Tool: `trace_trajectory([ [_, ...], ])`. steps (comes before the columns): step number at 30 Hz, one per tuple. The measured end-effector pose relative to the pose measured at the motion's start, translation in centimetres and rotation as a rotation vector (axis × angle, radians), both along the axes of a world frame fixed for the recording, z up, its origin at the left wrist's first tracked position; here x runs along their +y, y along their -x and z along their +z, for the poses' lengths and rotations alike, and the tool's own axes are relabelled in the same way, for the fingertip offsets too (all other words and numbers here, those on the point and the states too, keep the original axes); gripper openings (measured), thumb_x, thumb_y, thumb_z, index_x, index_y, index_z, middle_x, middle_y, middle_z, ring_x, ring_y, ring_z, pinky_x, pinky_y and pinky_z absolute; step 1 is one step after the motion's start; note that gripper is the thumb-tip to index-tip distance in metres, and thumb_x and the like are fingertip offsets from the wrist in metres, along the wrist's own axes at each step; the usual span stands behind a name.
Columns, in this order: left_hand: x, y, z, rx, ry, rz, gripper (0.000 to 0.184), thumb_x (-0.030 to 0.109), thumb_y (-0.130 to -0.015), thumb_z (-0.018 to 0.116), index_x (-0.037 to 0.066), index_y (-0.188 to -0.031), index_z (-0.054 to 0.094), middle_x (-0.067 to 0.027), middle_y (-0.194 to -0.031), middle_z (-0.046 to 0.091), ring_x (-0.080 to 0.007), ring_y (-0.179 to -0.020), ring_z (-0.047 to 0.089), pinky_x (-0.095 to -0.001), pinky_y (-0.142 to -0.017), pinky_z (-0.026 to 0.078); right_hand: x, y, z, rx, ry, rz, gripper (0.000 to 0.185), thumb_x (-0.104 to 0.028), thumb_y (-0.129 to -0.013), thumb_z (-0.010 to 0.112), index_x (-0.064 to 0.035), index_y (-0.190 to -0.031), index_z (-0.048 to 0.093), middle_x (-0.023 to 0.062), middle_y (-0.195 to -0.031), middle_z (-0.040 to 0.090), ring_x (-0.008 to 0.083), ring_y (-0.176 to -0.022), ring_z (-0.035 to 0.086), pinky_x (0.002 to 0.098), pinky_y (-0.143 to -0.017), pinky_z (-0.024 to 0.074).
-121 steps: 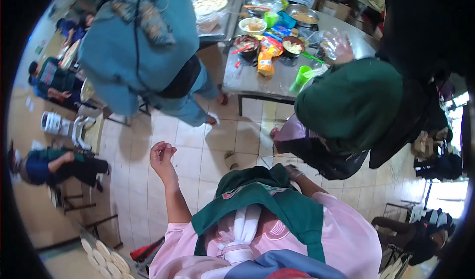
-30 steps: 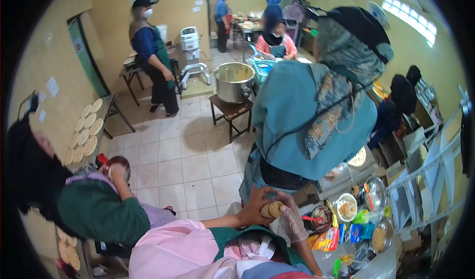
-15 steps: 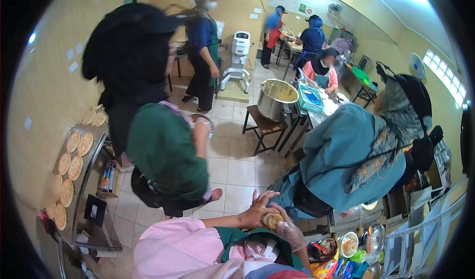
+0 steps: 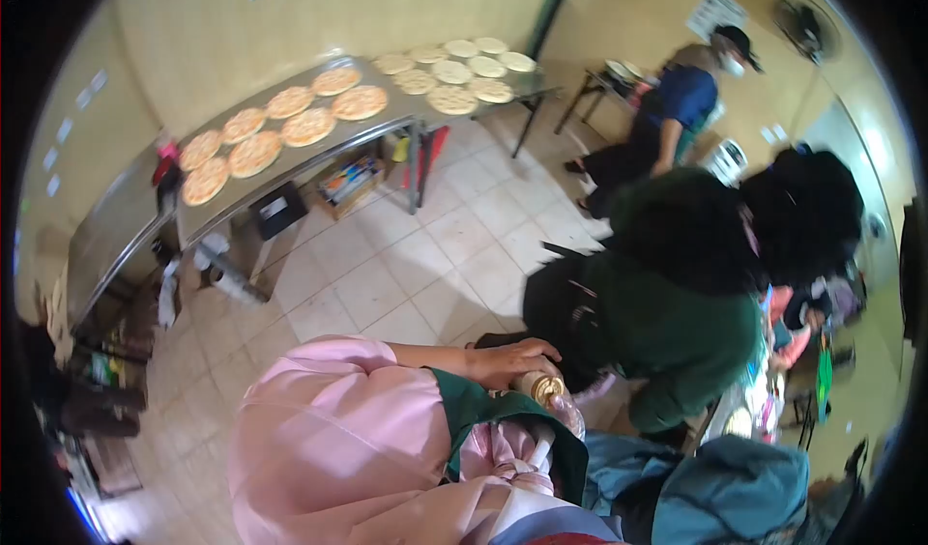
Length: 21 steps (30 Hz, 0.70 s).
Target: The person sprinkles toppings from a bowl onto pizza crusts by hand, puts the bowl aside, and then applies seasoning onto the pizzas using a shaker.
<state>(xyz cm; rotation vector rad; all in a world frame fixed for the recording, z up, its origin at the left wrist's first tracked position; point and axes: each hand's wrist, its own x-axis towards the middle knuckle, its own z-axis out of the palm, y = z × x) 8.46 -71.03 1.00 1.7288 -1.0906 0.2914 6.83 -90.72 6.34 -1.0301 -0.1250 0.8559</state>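
Observation:
A small bottle with a cream-coloured top (image 4: pixel 543 387) is held close in front of my chest. Curled over its near-left side, my left hand (image 4: pixel 517 361) is bare and its fingers are closed on the bottle. My right hand (image 4: pixel 568 414), in a clear plastic glove, is at the bottle's lower right side; my apron hides most of it. The bottle's label and contents cannot be made out.
Several topped flatbreads (image 4: pixel 309 127) lie on a metal table (image 4: pixel 215 218) along the wall; pale rounds (image 4: pixel 452 100) cover another beyond. A person in green (image 4: pixel 677 323) stands close ahead, one in teal (image 4: pixel 725 492) at my right. Another walks (image 4: pixel 667 110) farther back.
My view has swung left towards the flatbread tables. My left hand's fingers, spread before, have closed on the bottle. The person in green now stands to the right in view, close by the person in teal.

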Motion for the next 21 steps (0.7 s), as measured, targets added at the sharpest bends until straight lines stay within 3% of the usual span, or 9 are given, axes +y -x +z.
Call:
trace_trajectory([
  [5,8.8,3.2,2.1,0.153,-0.017,0.390,0.090,0.032,-0.064,0.082,0.009,-0.136,0.034,-0.0183,-0.137,0.033,-0.0359,-0.130,0.029,-0.0455,-0.107,0.026,7.6,-4.3,-2.1,0.211,-0.121,0.072,0.075,-0.034,-0.073,0.070,-0.0031,-0.133,0.036,0.0151,-0.126,0.047,0.0299,-0.115,0.048,0.0450,-0.099,0.0390],
  [7,11.5,4.6,2.4,0.183,0.000,0.491,0.092,0.033,-0.064,0.082,0.008,-0.137,0.031,-0.0177,-0.138,0.031,-0.0363,-0.131,0.027,-0.0461,-0.108,0.024,11.2,-5.9,-1.1,0.123,-0.172,0.164,0.068,-0.033,-0.077,0.068,-0.0041,-0.131,0.039,0.0157,-0.121,0.050,0.0296,-0.106,0.053,0.0479,-0.091,0.0440],
  [9,13.5,6.4,2.3,0.257,0.012,0.691,0.090,0.034,-0.066,0.080,0.007,-0.137,0.032,-0.0173,-0.137,0.032,-0.0350,-0.132,0.025,-0.0456,-0.109,0.022,13.5,-7.7,-0.8,0.173,-0.066,0.225,0.061,-0.031,-0.079,0.065,-0.0062,-0.130,0.042,0.0135,-0.115,0.053,0.0267,-0.098,0.056,0.0449,-0.083,0.0469],
  [10,14.7,7.3,1.9,0.315,0.005,0.763,0.087,0.035,-0.068,0.078,0.006,-0.136,0.033,-0.0177,-0.137,0.031,-0.0347,-0.133,0.023,-0.0455,-0.109,0.022,15.4,-7.9,-0.2,0.145,0.022,0.217,0.055,-0.035,-0.079,0.064,-0.0098,-0.126,0.048,0.0068,-0.120,0.052,0.0262,-0.104,0.053,0.0394,-0.084,0.0428],
  [15,20.0,12.2,1.9,0.434,0.085,1.078,0.080,0.032,-0.070,0.077,0.007,-0.134,0.037,-0.0192,-0.139,0.031,-0.0367,-0.133,0.024,-0.0449,-0.109,0.022,24.4,-13.7,-4.4,0.110,0.064,0.372,0.057,-0.031,-0.082,0.064,-0.0110,-0.131,0.043,0.0065,-0.116,0.051,0.0217,-0.104,0.049,0.0410,-0.084,0.0413],
  [17,21.8,13.5,1.6,0.452,0.080,1.258,0.075,0.026,-0.071,0.074,0.010,-0.135,0.037,-0.0238,-0.138,0.030,-0.0405,-0.130,0.029,-0.0443,-0.107,0.027,28.4,-15.2,-5.4,0.010,0.128,0.373,0.057,-0.030,-0.081,0.065,-0.0111,-0.130,0.043,0.0055,-0.117,0.050,0.0212,-0.107,0.048,0.0406,-0.083,0.0417],
  [19,24.7,14.7,1.3,0.439,0.062,1.339,0.072,0.024,-0.073,0.073,0.012,-0.134,0.038,-0.0264,-0.136,0.031,-0.0422,-0.128,0.032,-0.0436,-0.105,0.031,33.2,-15.6,-4.2,0.017,0.107,0.429,0.054,-0.025,-0.081,0.066,-0.0116,-0.128,0.044,0.0045,-0.118,0.049,0.0194,-0.106,0.048,0.0389,-0.082,0.0435],
  [21,27.6,15.6,0.4,0.585,0.007,1.479,0.071,0.025,-0.073,0.073,0.013,-0.134,0.038,-0.0265,-0.135,0.031,-0.0425,-0.128,0.032,-0.0432,-0.105,0.032,38.3,-16.2,-3.8,-0.041,0.090,0.524,0.051,-0.020,-0.081,0.067,-0.0113,-0.126,0.045,0.0043,-0.117,0.049,0.0176,-0.104,0.049,0.0375,-0.080,0.0463],
])
